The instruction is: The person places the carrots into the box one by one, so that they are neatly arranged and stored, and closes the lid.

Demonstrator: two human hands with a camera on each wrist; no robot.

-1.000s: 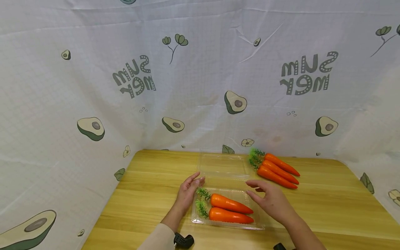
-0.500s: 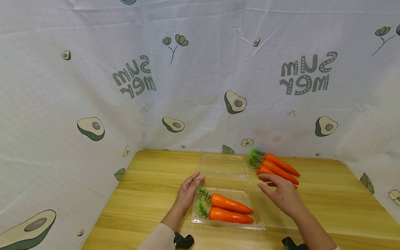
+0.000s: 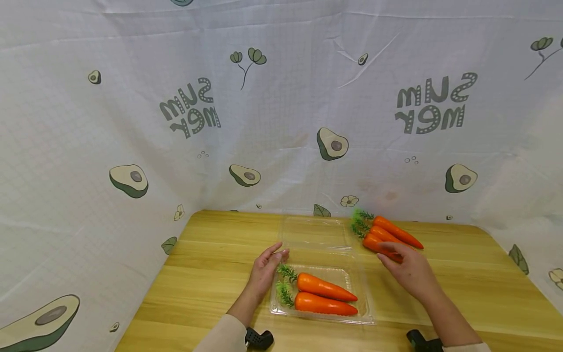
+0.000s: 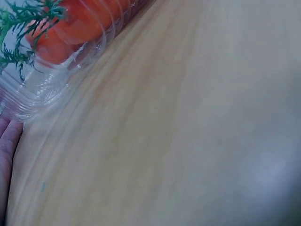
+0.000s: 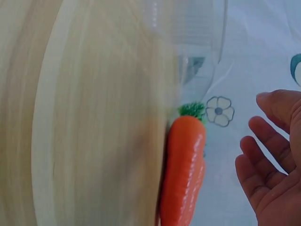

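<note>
A clear plastic clamshell box (image 3: 323, 319) lies unfolded on the table, its lid (image 3: 314, 231) tipped back behind it. Two orange carrots (image 3: 326, 287) with green leafy tops lie side by side in its base. My left hand (image 3: 262, 274) rests against the box's left side with fingers extended; in the left wrist view only a strip of fingers (image 4: 6, 153) shows beside the plastic. Above a group of three carrots (image 3: 399, 232) at the back right, my right hand (image 3: 412, 275) hovers, partly covering the nearest ones. The right wrist view shows its fingers apart from a carrot (image 5: 181, 174).
A wooden table (image 3: 206, 264) carries everything. A white cloth (image 3: 281, 98) printed with avocados hangs right behind it and along the sides. Black wrist-worn devices (image 3: 259, 339) show near the front edge.
My right hand has moved right from the box's right side to over the carrot group. The left hand, box and carrots have stayed in place.
</note>
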